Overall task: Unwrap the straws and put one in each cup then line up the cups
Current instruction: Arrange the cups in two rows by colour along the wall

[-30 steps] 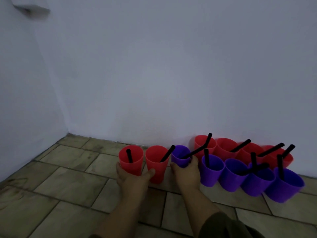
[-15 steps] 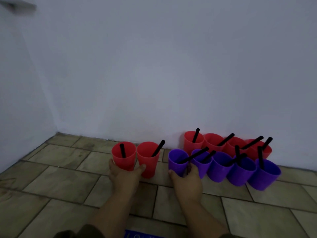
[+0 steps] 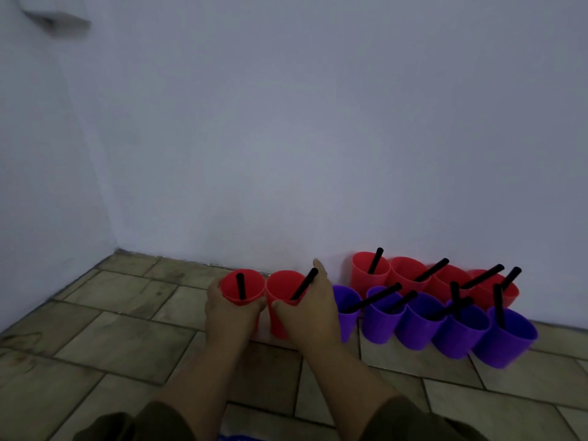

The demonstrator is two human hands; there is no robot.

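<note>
Seemingly upright, two red cups (image 3: 229,291), straws (image 3: 240,286) inside

6 red cups (image 3: 362,276), 5 purple (image 3: 509,338), 11 straws (image 3: 241,286)

Dark olive-brown sleeves (image 3: 413,418) on both arms, loose cuffs high above the bare forearms.
</note>
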